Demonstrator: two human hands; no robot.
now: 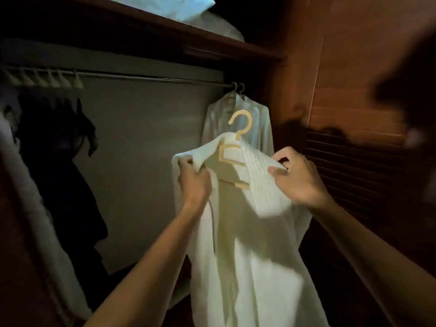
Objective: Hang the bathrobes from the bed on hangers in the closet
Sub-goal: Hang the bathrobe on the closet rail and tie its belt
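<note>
My left hand [193, 178] grips the collar of the bathrobe [247, 256] at nine o'clock of the hanger [240, 123]; my right hand [297, 178] pinches it at three. I should seat both shoulders evenly before lifting the hook to the rod [153, 77] at twelve.

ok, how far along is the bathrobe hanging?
Done: at least one white bathrobe hangs on the closet rod. In hand: the left hand and right hand grip a second bathrobe draped over a beige hanger, its hook off the rod. Left: hooking it on the rod; the bed is out of view.
</note>
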